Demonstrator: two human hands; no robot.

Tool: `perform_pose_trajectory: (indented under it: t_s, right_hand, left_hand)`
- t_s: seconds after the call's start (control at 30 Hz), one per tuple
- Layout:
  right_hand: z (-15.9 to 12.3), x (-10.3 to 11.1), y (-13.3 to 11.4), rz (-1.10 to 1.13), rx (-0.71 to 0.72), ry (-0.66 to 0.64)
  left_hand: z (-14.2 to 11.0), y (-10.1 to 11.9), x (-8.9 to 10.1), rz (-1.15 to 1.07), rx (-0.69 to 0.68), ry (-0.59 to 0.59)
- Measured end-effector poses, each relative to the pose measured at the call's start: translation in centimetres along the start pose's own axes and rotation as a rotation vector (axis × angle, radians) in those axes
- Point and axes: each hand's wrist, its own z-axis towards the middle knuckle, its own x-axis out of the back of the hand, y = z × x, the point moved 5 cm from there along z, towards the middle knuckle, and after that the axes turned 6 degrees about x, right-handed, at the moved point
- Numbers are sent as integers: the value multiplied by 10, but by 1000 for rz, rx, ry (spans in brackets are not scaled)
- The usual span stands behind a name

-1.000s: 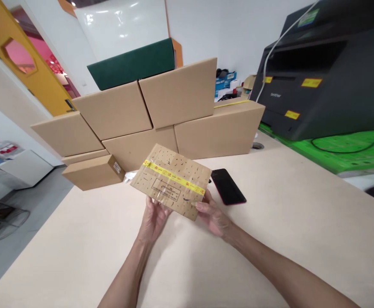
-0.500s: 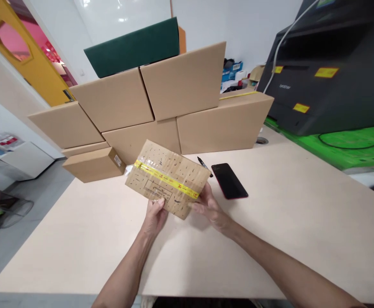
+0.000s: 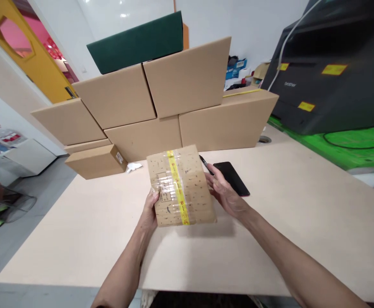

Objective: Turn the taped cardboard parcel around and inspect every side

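Note:
A small cardboard box [image 3: 195, 184] is held up above the table in front of me, its face marked with dark specks, clear tape and a yellow printed strip. My left hand [image 3: 149, 209] grips its lower left side, thumb on the front and the other fingers hidden behind. At the right edge, my right hand [image 3: 227, 192] has its fingers against the box, some of them partly out of sight. Just behind those fingers lies a black marker [image 3: 203, 160]. A dark phone [image 3: 233, 177] rests on the table beyond the right hand.
Brown cartons [image 3: 190, 81] are stacked along the back, topped by a dark green box [image 3: 138, 42]. A smaller carton [image 3: 93, 161] and crumpled white paper [image 3: 133, 167] sit at the left. To the right, a black printer [image 3: 328, 85] stands on a green surface [image 3: 360, 147].
The small box has turned clockwise, so its yellow strip now runs nearly upright. My left hand has moved to its left side, and my right hand has shifted up and right, near the marker.

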Motion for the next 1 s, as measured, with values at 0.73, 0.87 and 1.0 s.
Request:
perform_pose_trajectory:
  t_s: [0.73, 0.87, 1.0]
  right_hand:
    - [-1, -3, 16, 179, 152, 237]
    - [-2, -1, 1, 117, 170, 143]
    - [1, 7, -18, 9, 249, 180]
  left_hand:
    - [9, -28, -2, -26, 9, -67]
    - [8, -8, 5, -16, -103, 50]
    - [6, 6, 9, 68, -186, 65]
